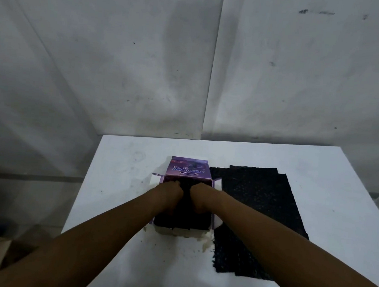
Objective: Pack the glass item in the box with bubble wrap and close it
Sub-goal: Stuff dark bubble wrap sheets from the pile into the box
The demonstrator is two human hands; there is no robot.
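Pressed into black bubble wrap filling the open purple box on the white desk, lettering unreadable: left hand and right hand, fingers curled into the wrap; spare dimpled sheets just beside.

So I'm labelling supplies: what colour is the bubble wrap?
Black, with pale specks; the head view shows the bubble wrap best.

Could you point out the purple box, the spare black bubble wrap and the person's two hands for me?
purple box [188,169]: head view, on its raised printed lid flap.
spare black bubble wrap [258,205]: head view, middle of the sheet lying on the table.
left hand [171,194]: head view, back of hand.
right hand [199,197]: head view, back of hand.
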